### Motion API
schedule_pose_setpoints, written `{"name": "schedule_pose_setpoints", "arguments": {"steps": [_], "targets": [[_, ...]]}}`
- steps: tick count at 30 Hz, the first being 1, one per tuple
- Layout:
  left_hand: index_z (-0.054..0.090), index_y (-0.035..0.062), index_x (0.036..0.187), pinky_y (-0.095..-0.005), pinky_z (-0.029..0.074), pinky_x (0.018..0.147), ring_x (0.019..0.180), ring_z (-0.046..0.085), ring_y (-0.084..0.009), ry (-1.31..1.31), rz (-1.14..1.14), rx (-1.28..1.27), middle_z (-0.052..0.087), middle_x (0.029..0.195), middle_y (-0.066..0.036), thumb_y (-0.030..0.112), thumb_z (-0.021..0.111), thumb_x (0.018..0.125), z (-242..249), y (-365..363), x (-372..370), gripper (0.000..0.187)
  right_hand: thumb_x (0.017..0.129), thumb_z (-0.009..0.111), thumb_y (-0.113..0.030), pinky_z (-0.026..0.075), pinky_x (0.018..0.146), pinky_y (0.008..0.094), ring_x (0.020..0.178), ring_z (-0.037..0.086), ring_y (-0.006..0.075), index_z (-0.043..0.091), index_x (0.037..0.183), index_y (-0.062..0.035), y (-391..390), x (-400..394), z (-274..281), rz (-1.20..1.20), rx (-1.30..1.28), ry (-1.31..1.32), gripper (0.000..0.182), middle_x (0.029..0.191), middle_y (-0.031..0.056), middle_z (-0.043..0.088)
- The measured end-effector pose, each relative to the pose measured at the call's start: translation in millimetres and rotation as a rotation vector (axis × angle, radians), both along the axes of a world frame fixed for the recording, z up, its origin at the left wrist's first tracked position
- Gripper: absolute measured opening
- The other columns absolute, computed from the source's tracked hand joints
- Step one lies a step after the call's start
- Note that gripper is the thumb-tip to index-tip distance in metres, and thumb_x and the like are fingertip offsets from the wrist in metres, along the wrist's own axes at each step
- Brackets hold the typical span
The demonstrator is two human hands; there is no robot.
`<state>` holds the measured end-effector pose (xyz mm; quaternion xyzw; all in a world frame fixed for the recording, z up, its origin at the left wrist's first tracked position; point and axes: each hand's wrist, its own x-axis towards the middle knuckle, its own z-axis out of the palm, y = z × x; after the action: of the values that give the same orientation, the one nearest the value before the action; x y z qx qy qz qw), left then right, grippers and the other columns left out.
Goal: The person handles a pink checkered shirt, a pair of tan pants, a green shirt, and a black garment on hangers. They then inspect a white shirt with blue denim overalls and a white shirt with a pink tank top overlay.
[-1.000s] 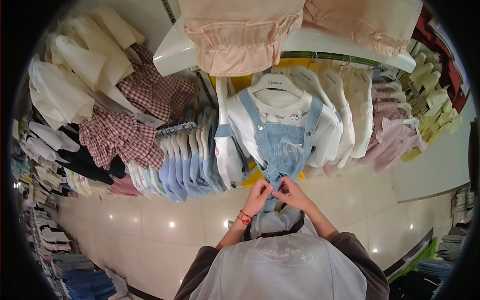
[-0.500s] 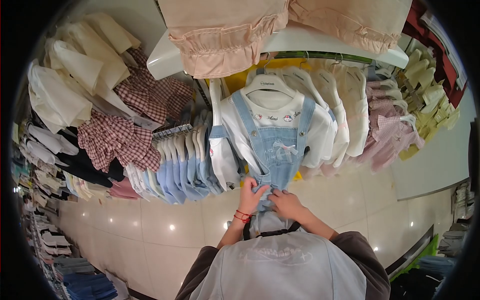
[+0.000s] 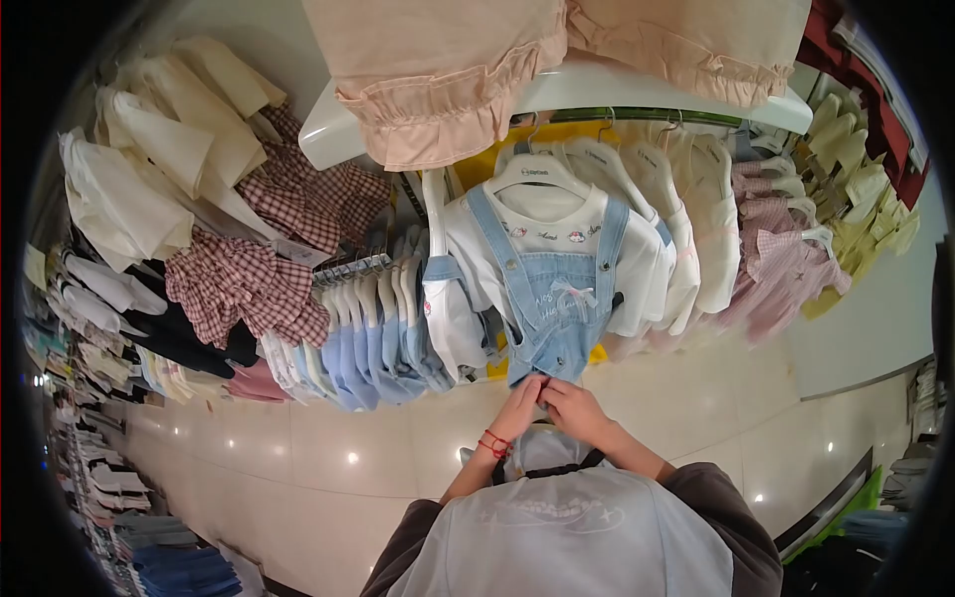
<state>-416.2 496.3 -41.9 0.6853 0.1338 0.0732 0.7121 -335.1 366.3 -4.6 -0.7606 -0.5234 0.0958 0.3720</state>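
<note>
The denim pinafore (image 3: 555, 298) hangs on a white hanger (image 3: 540, 171) from the green rail (image 3: 637, 111) under the white shelf (image 3: 607, 85), layered over a white T-shirt (image 3: 637, 254). Its lower hem sits at the front of the rack, directly above both hands.

The left hand (image 3: 519, 406) and right hand (image 3: 572, 408) meet at the bottom centre of the hem, fingertips touching each other. Each grip is closed in a pinch on the hem fabric; the cloth bunches between the thumbs and fingers. The pinafore body extends upward and away from the grip, with its bib bow (image 3: 575, 293) well above the hands.

A red bracelet (image 3: 491, 443) circles the left wrist. Blue and white garments (image 3: 383, 338) hang just left of the pinafore; pink checked dresses (image 3: 776, 259) hang to its right. Peach ruffled garments (image 3: 438, 90) drape over the shelf edge
</note>
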Motion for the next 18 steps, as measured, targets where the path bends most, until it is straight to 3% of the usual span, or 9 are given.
{"name": "schedule_pose_setpoints", "arguments": {"steps": [2, 6, 9, 10, 12, 18], "targets": [[0.054, -0.0007, 0.105, -0.0269, 0.041, 0.079, 0.088, 0.051, -0.0160, -0.021, -0.203, 0.106, 0.057, 0.096, -0.007, 0.012, 0.044, 0.085, -64.9, 12.9, 0.8, 0.025, 0.068, 0.056, -0.002, 0.048, 0.061, 0.0362, 0.072, 0.056, 0.0265, 0.053, 0.078, -0.0083, 1.4, -4.1, -8.3, 0.090, 0.040, -0.041, 0.012, 0.077, 0.0072, 0.051], [0.055, 0.0020, 0.111, -0.0306, 0.040, 0.087, 0.101, 0.053, -0.0210, 0.100, -0.390, 0.068, 0.058, 0.110, -0.012, 0.013, 0.049, 0.079, -32.6, 24.8, 15.6, 0.034, 0.067, 0.055, -0.002, 0.047, 0.060, 0.0358, 0.070, 0.056, 0.0253, 0.051, 0.075, -0.0087, 1.1, -15.6, -14.9, 0.195, 0.018, -0.067, 0.011, 0.074, 0.0060, 0.051], [0.056, 0.0052, 0.111, -0.0328, 0.041, 0.088, 0.106, 0.053, -0.0231, -0.083, -0.507, 0.464, 0.056, 0.115, -0.016, 0.023, 0.057, 0.074, -65.9, 34.7, 26.8, 0.041, 0.068, 0.052, -0.003, 0.047, 0.059, 0.0367, 0.071, 0.057, 0.0253, 0.050, 0.073, -0.0091, 2.2, -10.7, -9.9, 0.203, -0.042, -0.035, 0.008, 0.074, 0.0059, 0.050], [0.056, 0.0061, 0.111, -0.0330, 0.041, 0.087, 0.106, 0.053, -0.0233, 0.134, -0.543, 0.523, 0.056, 0.115, -0.016, 0.027, 0.058, 0.073, -87.4, 35.6, 29.1, 0.043, 0.068, 0.052, -0.003, 0.047, 0.058, 0.0367, 0.071, 0.057, 0.0253, 0.050, 0.073, -0.0091, 1.7, -12.4, -10.6, 0.205, -0.044, -0.048, 0.008, 0.073, 0.0059, 0.050], [0.057, 0.0060, 0.109, -0.0328, 0.042, 0.085, 0.103, 0.054, -0.0230, 0.280, -0.612, 0.694, 0.057, 0.112, -0.015, 0.027, 0.058, 0.073, -125.5, 31.5, 27.8, 0.041, 0.068, 0.053, -0.003, 0.047, 0.058, 0.0367, 0.070, 0.057, 0.0255, 0.050, 0.073, -0.0093, 1.5, -14.0, -13.1, 0.204, -0.045, -0.079, 0.008, 0.073, 0.0059, 0.050], [0.058, 0.0059, 0.103, -0.0321, 0.043, 0.079, 0.095, 0.055, -0.0220, 0.368, -0.758, 0.908, 0.059, 0.105, -0.014, 0.027, 0.058, 0.075, -172.7, 21.1, 19.4, 0.035, 0.067, 0.056, -0.005, 0.046, 0.056, 0.0366, 0.067, 0.056, 0.0251, 0.049, 0.071, -0.0094, -1.2, -14.9, -16.4, 0.244, -0.046, -0.049, 0.009, 0.072, 0.0052, 0.050]]}}
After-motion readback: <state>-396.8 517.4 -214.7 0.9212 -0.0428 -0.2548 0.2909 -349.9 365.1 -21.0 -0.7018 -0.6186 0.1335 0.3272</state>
